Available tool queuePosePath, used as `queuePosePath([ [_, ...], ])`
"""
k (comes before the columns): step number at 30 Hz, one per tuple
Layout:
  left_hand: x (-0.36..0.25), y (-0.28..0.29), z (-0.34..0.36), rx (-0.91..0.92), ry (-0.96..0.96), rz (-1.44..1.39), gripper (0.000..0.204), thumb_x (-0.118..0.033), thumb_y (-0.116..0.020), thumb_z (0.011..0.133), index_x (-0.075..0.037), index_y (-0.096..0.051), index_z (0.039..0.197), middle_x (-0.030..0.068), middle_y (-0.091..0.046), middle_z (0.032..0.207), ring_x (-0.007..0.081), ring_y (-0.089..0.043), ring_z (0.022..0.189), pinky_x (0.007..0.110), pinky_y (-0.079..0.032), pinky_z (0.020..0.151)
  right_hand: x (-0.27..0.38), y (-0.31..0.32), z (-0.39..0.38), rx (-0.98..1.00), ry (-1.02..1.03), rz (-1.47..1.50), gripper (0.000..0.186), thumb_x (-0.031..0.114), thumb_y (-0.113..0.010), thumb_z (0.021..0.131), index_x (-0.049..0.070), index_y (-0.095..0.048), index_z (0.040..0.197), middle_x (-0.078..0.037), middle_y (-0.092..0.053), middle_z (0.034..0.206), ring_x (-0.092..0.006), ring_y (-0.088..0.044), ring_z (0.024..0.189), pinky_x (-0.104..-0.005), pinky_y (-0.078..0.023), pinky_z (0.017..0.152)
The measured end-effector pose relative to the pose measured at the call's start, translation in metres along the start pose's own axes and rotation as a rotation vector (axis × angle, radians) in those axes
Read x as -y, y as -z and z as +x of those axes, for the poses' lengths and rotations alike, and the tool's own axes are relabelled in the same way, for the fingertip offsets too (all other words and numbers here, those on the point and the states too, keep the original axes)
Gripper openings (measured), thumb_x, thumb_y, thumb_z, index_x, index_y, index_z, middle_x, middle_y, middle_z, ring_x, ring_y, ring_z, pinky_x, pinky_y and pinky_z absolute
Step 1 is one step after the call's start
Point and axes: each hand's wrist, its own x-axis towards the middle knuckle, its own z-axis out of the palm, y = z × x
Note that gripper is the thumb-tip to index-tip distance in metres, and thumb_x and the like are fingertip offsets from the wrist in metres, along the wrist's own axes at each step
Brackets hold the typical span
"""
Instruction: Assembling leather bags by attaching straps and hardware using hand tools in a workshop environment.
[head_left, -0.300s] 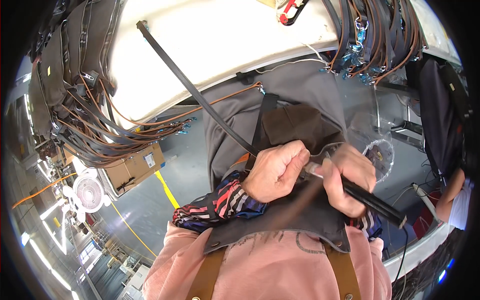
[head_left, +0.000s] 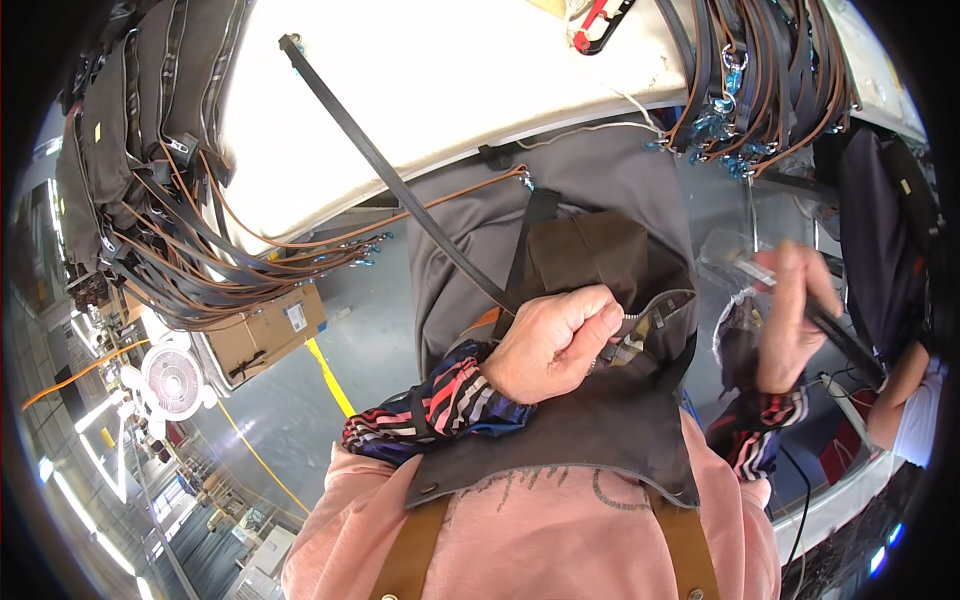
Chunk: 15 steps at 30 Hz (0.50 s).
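So we've got the grey bag (head_left: 600, 200) hanging off the edge of the white table (head_left: 450, 90), and that bag is pretty much the centre of everything here. Our left hand (head_left: 555, 340) is balled into a fist right on the front of the bag, clenched around the zipper (head_left: 640, 312) edge next to the dark brown flap (head_left: 590, 255). A long black strap (head_left: 390, 170) runs from that fist up and to the left, across the table top. Our right hand (head_left: 790, 315) is off to the right of the bag, fingers wrapped around another dark strap (head_left: 845, 340), with a bit of clear plastic wrap (head_left: 725, 255) just above it; the hand is blurry, so we can't say more about the grip than that. Above the bag, on the right end of the table, hangs a bunch of brown straps with blue clips (head_left: 740, 100). Far left of the bag there's a pile of more grey bags and straps (head_left: 130, 150), with a cardboard box (head_left: 270, 330) and a white fan (head_left: 170, 380) below them on the floor.
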Motion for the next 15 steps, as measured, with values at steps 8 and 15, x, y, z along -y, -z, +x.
queuePosePath([
  [8, -0.005, 0.009, 0.009, 0.046, 0.137, -0.152, 0.023, -0.019, -0.05, 0.091, -0.002, -0.053, 0.075, 0.0073, -0.049, 0.06, 0.0145, -0.043, 0.051, 0.029, -0.038, 0.051, -0.008, 0.058, 0.084, -0.281, 0.257, -0.29, 0.024, 0.024, -0.061, 0.086, 0.001, -0.066, 0.091, 0.003, -0.054, 0.077, -0.0035, -0.043, 0.068, -0.0168, -0.034, 0.063],
  [15, -0.007, 0.015, 0.015, 0.054, 0.024, -0.029, 0.016, -0.01, -0.058, 0.086, -0.001, -0.055, 0.074, -0.0016, -0.049, 0.06, 0.0033, -0.04, 0.058, 0.021, -0.035, 0.05, 0.003, 0.08, 0.15, -0.228, 0.27, 0.147, 0.031, 0.027, -0.06, 0.087, 0.0, -0.065, 0.102, 0.0, -0.06, 0.089, -0.004, -0.046, 0.068, -0.0179, -0.038, 0.064],
])
